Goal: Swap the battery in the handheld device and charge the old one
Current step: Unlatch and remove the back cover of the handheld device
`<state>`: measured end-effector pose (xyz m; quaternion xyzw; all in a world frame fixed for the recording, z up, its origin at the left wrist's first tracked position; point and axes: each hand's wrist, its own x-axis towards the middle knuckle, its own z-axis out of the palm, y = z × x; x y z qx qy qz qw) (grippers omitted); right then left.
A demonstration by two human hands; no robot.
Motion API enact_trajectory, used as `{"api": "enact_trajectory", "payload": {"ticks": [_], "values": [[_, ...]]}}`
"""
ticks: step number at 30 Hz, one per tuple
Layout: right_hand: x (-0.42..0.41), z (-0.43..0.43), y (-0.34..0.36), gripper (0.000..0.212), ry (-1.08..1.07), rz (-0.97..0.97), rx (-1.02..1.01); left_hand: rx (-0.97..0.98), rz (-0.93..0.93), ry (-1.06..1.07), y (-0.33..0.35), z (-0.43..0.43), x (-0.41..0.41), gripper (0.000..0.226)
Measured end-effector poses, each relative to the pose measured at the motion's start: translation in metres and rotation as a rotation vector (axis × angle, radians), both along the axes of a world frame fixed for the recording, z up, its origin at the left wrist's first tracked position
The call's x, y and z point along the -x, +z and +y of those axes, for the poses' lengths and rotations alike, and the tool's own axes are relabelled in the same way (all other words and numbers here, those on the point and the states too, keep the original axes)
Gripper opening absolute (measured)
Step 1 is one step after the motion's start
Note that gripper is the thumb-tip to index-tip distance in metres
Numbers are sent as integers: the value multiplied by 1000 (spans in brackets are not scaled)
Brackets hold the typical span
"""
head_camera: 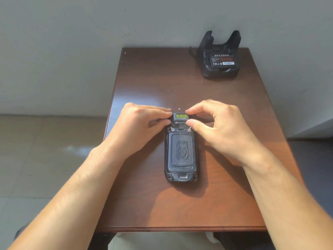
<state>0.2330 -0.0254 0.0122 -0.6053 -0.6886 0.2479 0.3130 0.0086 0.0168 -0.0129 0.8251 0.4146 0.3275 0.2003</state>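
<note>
A dark handheld device (181, 150) lies face down in the middle of the brown table (198, 204), its textured back cover in place. My left hand (138, 129) pinches the device's far end from the left. My right hand (221, 125) pinches it from the right, thumb beside a small metal latch (189, 129). A second latch (172, 129) shows on the left. A black charging cradle (219, 56) stands at the table's far right with a labelled battery (223, 59) resting in its front slot.
A grey wall rises behind the table. Tiled floor lies to the left. The table's left and near edges are in view, and a cable runs behind the cradle.
</note>
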Motion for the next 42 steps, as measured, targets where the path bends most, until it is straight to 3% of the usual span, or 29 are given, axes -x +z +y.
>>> {"api": "enact_trajectory", "payload": {"ticks": [12,26,31,42], "values": [[-1,2,0,18,10,9,22,87,-35,-3,3,3,1,28],[2,2,-1,19,-32,11,49,243,113,151,16,-1,-8,23],[30,-2,2,44,-80,-149,106,359,12,102,12,3,-6,20],[63,1,11,31,-238,-312,195,394,-54,72,4,3,6,22]]}}
